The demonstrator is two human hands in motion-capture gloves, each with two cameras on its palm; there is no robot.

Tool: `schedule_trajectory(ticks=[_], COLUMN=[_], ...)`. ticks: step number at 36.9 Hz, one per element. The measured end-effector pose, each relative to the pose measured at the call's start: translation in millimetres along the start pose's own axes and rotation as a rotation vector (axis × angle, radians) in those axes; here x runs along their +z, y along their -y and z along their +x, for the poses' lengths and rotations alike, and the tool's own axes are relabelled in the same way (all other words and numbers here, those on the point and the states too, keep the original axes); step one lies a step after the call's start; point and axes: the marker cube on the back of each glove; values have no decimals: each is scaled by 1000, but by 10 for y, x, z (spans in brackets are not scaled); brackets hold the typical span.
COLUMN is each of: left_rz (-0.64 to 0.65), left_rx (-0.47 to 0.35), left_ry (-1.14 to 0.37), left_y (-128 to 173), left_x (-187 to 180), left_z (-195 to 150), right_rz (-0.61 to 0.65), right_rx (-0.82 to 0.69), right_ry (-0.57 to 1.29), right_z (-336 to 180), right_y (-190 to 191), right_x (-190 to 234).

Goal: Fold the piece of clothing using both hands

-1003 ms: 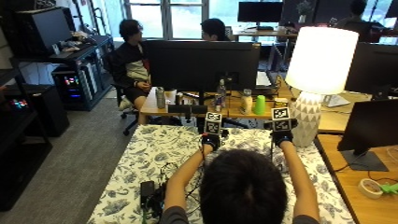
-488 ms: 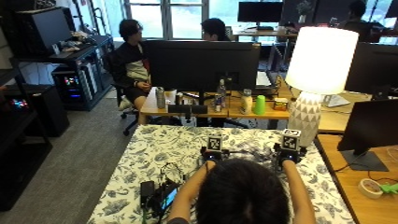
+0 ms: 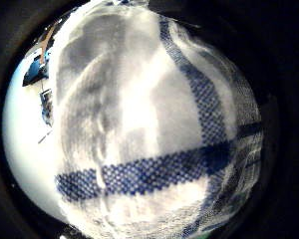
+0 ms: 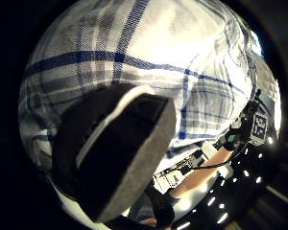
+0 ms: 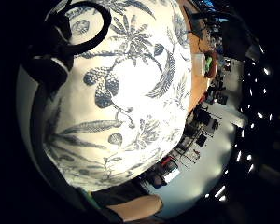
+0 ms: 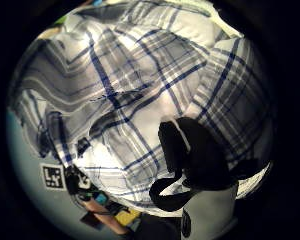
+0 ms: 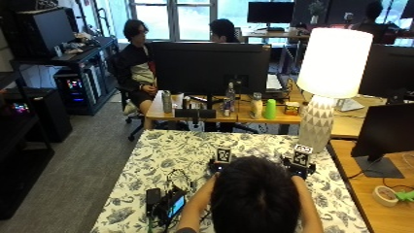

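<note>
Both hands raised over the table, plaid garment between them.

Left hand [image 4: 115, 158] with thumb curled against the plaid shirt [image 6: 140, 90], apparently pinching it; right hand [image 6: 200, 160] close on the same cloth (grip likely, fingers not clearly seen). Soft, light, limp fabric, prone to sagging and creasing; best taken at seams or corners, above the floral tablecloth [image 7: 181, 150].

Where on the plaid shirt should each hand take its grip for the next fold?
Probably the outer edges of the plaid shirt, one hand per side, coming in from left and right. The right thumb side palm view shows it bunched and creased, so edge grips could pull it flat. The left hand is already close against the cloth. The outside view hides the shirt behind the head.
</note>
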Motion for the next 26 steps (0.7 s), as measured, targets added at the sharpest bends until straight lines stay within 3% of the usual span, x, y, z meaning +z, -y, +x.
schedule_trajectory(ticks=[2,9,14,17,19,21,22,26], left_rz=[-61,104,106,306,362,281,258,347], left_rx=[29,-153,-187,-344,-317,-210,-200,-362], left_ry=[8,22,18,15,10,-4,-12,-48], left_y=[-65,147,157,506,746,589,452,318], left_x=[42,-38,-63,-274,-380,-341,-318,-403], left_z=[34,-53,-72,-235,-279,-189,-154,-233], right_rz=[23,142,217,198,178,182,191,185], right_rx=[-18,-144,-115,-138,-169,-182,-184,-196], right_ry=[14,74,78,91,106,113,114,112], right_z=[-18,-122,-152,-183,-214,-228,-231,-250], right_y=[20,74,148,112,72,57,59,33], right_x=[-1,-86,-167,-168,-163,-171,-181,-216])
